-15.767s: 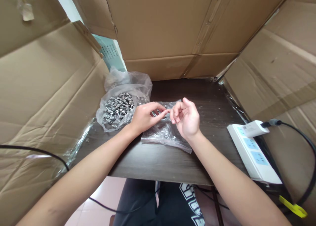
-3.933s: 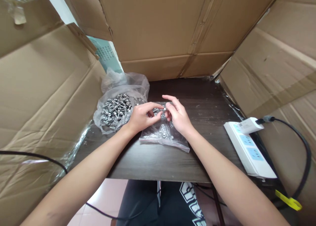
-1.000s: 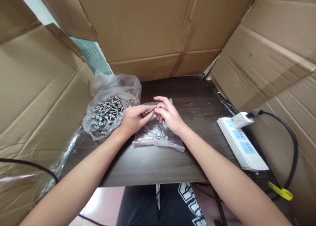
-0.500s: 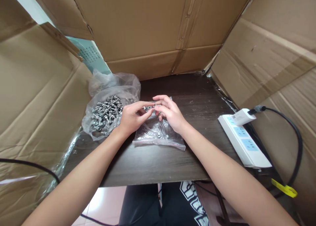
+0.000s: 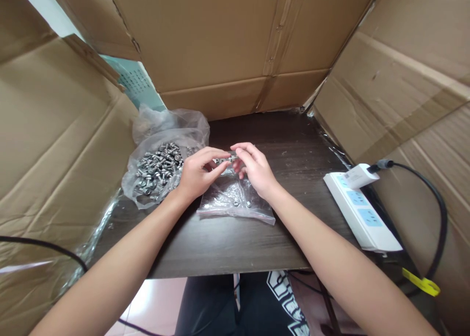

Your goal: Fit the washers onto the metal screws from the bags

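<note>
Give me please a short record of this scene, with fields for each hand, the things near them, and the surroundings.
left hand: pinches a small metal bolt between thumb and fingers
right hand: fingertips on the same bolt, from the other end
under the hands: small clear bag, flat on the table, a few metal pieces inside
left of the hands: large open plastic bag of bolts
table: dark wood
right edge: white power strip, one plug in it
around: cardboard walls

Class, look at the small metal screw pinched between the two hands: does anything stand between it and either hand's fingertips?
Nothing visible does: left hand and right hand both pinch the screw directly.
</note>
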The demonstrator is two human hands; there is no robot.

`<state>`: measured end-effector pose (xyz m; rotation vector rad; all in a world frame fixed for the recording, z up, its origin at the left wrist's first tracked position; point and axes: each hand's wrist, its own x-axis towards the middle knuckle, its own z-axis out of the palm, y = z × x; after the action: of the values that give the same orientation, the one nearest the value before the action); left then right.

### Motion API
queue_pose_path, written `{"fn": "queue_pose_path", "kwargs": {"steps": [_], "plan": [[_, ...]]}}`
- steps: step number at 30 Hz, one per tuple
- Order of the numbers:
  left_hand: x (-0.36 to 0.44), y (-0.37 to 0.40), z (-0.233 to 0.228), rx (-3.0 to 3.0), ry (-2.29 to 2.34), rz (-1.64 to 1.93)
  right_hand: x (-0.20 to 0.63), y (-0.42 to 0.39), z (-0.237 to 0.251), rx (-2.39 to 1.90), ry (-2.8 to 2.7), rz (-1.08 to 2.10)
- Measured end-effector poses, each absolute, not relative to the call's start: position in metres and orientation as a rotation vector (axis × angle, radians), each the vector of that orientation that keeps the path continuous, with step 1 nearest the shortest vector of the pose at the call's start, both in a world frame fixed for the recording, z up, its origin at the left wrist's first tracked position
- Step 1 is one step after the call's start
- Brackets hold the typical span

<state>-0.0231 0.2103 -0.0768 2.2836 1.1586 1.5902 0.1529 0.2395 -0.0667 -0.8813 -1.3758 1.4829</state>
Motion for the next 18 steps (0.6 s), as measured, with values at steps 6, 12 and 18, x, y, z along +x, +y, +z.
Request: {"fn": "queue_pose_path", "kwargs": {"steps": [6,12,18], "plan": [[-0.0221,0.2100,-0.0778,2.306,1.129,1.578,0.1534,0.2401,-0.0668,-0.893,-1.400,1.488],[-0.0211,0.2101,-0.0787,2.279,1.087,1.594,0.1549,0.2411,-0.0680,-0.867,-1.430,1.507],[-0.0215,0.2102,-0.0797,2.257,1.090,1.584,0.1558,0.2421,-0.0690,-0.832,-1.437,1.497]]}}
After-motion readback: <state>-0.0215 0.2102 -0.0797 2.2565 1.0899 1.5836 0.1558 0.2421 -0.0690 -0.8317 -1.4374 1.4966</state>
